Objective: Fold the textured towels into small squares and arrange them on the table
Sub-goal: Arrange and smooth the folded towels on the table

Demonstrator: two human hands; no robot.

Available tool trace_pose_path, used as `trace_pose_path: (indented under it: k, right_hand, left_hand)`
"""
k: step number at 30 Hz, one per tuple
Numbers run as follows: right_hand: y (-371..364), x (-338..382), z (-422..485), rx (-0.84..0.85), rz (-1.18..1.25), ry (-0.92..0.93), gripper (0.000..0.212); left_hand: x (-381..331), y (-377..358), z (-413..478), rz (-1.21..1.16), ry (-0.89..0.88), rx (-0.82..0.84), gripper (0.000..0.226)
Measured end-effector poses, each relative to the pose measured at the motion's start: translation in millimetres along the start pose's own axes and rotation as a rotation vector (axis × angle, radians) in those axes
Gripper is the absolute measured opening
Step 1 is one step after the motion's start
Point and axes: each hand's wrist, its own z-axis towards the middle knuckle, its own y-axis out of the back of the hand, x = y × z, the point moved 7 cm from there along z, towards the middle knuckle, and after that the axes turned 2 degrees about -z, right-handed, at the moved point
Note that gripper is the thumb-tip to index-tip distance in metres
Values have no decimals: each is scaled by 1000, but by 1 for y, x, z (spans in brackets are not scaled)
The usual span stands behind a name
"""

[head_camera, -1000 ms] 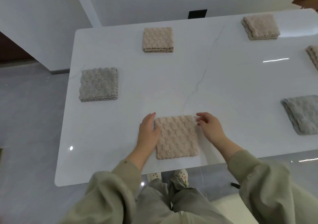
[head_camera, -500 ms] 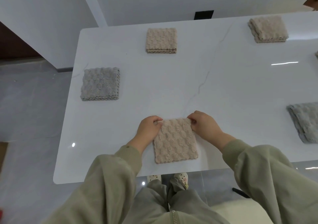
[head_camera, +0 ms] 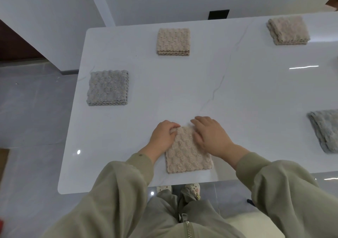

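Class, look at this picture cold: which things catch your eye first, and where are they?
Both hands, left hand and right hand, press on a beige folded towel at the near edge of the white table. Other folded squares ring it: a grey towel at left, a beige towel at the far side.

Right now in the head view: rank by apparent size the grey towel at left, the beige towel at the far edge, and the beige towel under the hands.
1. Beige towel under the hands, though it is nearest the camera.
2. Grey towel at left.
3. Beige towel at the far edge, farthest away, so true sizes may match.
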Motion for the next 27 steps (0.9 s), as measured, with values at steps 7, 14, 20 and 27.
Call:
trace_pose_path:
  k: [7, 14, 20, 27]
  right_hand:
    - [-8, -20, -9, 75, -1, -75, 44]
    - [-6, 4, 20, 184, 111, -82, 45]
    - [-24, 18, 37, 371, 158, -140, 41]
    - [-26, 29, 34, 384, -4, -40, 29]
  left_hand:
    - [27, 28, -23, -96, 204, -199, 25]
    - [30, -16, -110, -791, 894, 550, 28]
    - [-2, -93, -143, -1556, 1031, 720, 47]
    - [-7, -102, -129, -1786, 1018, 484, 37]
